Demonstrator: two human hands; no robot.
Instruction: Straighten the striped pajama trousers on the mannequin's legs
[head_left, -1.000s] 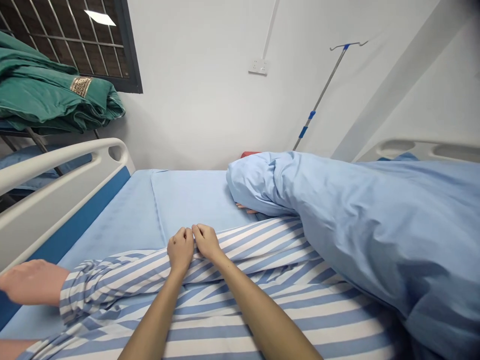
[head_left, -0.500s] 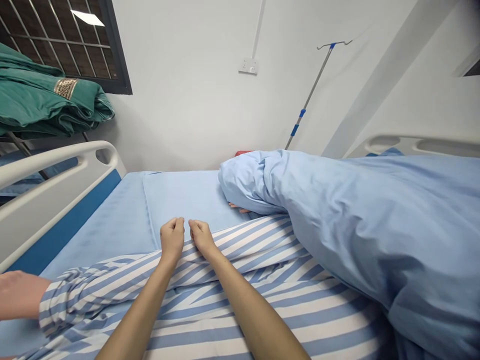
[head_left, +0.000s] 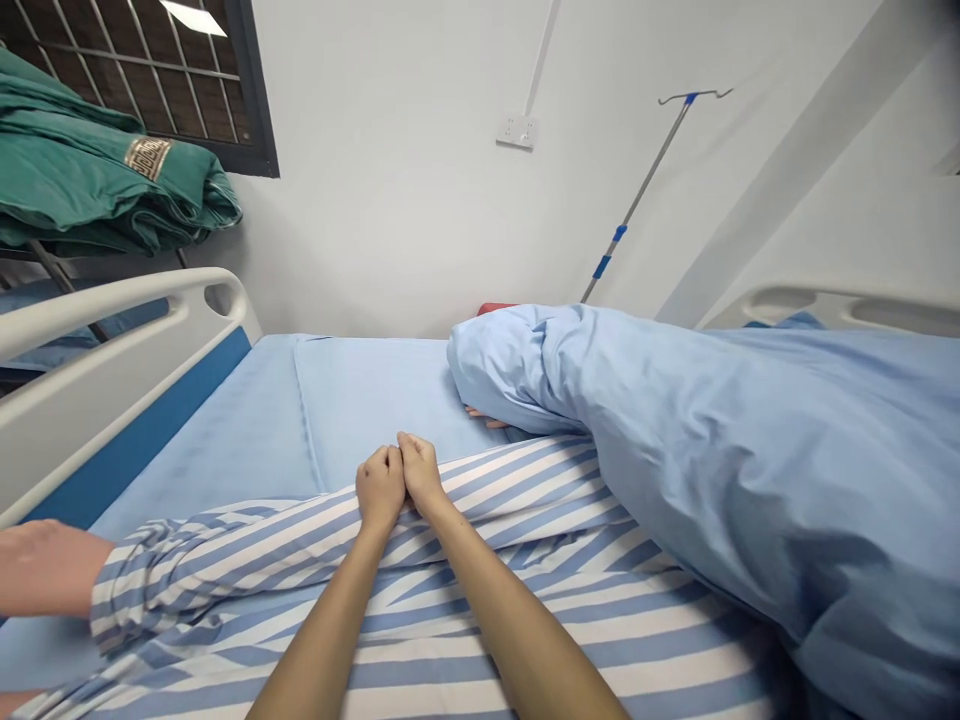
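My left hand [head_left: 380,487] is closed in a fist on the far striped trouser leg [head_left: 300,535] of a figure lying on the bed. Beside it my right hand [head_left: 420,470], also a fist, presses up against the left one at the knuckles. Nothing shows in either hand; the palms are hidden. The trousers have blue and white stripes, and a bare foot [head_left: 52,568] comes out of the cuff at the left. A light blue quilt [head_left: 675,430] covers the figure's upper part, with fingertips [head_left: 486,417] showing under its edge.
Blue sheet [head_left: 375,385] lies beyond the leg. A bed end board [head_left: 135,400] stands at the left, with a green folded curtain [head_left: 97,190] behind it. An IV pole [head_left: 637,195] rises by the wall, beneath a socket [head_left: 517,132] to its left.
My two fists, apart before, now touch. The left has moved right along the trouser leg toward the right one. The view has shifted slightly.
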